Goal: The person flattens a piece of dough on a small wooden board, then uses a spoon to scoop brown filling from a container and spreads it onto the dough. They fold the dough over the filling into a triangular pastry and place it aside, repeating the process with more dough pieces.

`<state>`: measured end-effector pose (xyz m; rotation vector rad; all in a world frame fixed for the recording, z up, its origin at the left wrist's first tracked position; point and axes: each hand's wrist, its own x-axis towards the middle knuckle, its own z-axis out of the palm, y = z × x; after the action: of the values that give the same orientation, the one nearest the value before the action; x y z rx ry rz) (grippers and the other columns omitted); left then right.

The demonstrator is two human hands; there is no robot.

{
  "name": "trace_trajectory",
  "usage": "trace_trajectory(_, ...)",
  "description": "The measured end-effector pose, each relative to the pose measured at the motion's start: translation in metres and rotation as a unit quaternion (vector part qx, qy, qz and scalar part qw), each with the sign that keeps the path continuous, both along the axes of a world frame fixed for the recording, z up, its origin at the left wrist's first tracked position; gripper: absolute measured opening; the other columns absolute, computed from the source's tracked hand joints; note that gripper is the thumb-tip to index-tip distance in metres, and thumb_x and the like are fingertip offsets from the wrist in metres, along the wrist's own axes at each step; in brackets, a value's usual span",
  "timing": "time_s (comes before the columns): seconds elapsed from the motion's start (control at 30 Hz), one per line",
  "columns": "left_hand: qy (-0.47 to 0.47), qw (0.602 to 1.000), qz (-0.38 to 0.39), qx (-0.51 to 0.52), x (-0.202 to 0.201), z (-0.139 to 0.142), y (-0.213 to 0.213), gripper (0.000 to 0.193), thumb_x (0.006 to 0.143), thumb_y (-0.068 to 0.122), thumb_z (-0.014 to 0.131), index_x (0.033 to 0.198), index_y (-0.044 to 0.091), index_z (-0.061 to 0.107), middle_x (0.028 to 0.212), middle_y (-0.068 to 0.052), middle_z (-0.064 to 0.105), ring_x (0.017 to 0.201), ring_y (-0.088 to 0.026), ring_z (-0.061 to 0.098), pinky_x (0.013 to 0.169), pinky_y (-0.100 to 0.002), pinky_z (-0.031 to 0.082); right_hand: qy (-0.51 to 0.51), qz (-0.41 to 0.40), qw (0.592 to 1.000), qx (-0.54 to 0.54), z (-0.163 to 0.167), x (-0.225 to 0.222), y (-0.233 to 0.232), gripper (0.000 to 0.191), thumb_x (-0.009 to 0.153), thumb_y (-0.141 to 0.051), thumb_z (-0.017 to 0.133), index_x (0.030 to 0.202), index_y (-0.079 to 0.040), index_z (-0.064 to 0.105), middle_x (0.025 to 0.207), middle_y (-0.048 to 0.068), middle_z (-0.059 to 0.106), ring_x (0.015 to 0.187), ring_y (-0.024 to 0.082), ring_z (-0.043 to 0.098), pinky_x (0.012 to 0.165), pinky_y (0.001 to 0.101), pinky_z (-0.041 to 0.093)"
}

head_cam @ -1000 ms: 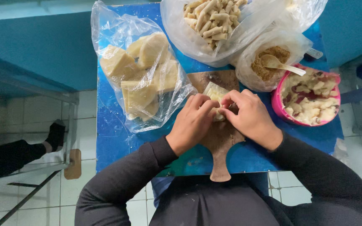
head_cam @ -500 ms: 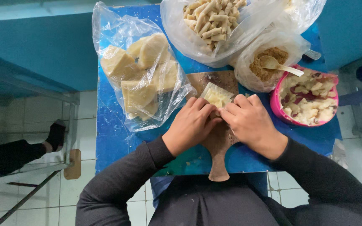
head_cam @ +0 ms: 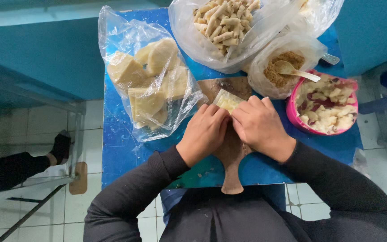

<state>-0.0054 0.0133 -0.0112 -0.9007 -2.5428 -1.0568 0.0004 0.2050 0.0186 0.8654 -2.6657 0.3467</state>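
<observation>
Both hands down on one pale wrapper (head_cam: 227, 99): left hand (head_cam: 204, 132) and right hand (head_cam: 258, 127) pinch its near edge on the wooden board (head_cam: 231, 154). Three plastic bags beyond the fingers, one pink bowl (head_cam: 325, 106) right of the right hand.

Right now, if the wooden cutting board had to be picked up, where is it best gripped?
Probably by the narrow handle of the wooden cutting board, coming from the near edge of the blue table. The handle pokes out free toward the person, while the left hand, right hand and pale wrapper cover the wide part.
</observation>
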Motion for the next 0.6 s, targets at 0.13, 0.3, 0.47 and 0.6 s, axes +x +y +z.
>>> trace_trajectory(0.13, -0.029, 0.999, 0.021, -0.001, -0.003, 0.002, 0.002, 0.006, 0.091, 0.011, 0.069, 0.094, 0.008, 0.064, 0.092, -0.011, 0.063, 0.09, -0.034, 0.061, 0.079, -0.044, 0.05, -0.085, -0.024, 0.991, -0.1, -0.008, -0.009, 0.001, 0.011, 0.084, -0.018, 0.072, 0.08, -0.011, 0.064, 0.083, 0.007, 0.061, 0.086, 0.03, 0.057, 0.077, 0.0443, 0.044)
trace_trajectory(0.3, -0.1, 0.994, 0.032, 0.042, -0.008, 0.004, 0.001, 0.011, 0.085, 0.011, 0.071, 0.094, 0.007, 0.065, 0.091, -0.01, 0.064, 0.092, -0.033, 0.063, 0.078, -0.045, 0.05, -0.166, -0.046, 0.971, -0.165, -0.01, -0.015, 0.008, 0.013, 0.083, -0.014, 0.074, 0.082, -0.007, 0.063, 0.084, 0.01, 0.062, 0.087, 0.032, 0.058, 0.077, 0.0436, 0.047)
trace_trajectory(0.47, -0.045, 0.998, 0.017, 0.052, -0.008, 0.001, 0.001, 0.01, 0.085, 0.006, 0.069, 0.095, 0.01, 0.067, 0.093, -0.011, 0.063, 0.093, -0.035, 0.061, 0.08, -0.045, 0.051, -0.099, 0.016, 0.981, -0.168, -0.012, -0.012, 0.007, 0.009, 0.085, -0.006, 0.068, 0.093, -0.007, 0.067, 0.091, 0.012, 0.065, 0.092, 0.035, 0.058, 0.082, 0.0444, 0.047)
trace_trajectory(0.6, -0.028, 1.0, 0.005, -0.002, -0.008, -0.003, -0.001, 0.014, 0.086, 0.004, 0.066, 0.098, 0.011, 0.069, 0.095, -0.011, 0.063, 0.095, -0.034, 0.06, 0.084, -0.043, 0.051, -0.058, 0.031, 0.987, -0.149, -0.012, -0.006, 0.003, 0.025, 0.084, 0.001, 0.059, 0.107, -0.006, 0.069, 0.099, 0.01, 0.067, 0.095, 0.034, 0.058, 0.086, 0.0434, 0.047)
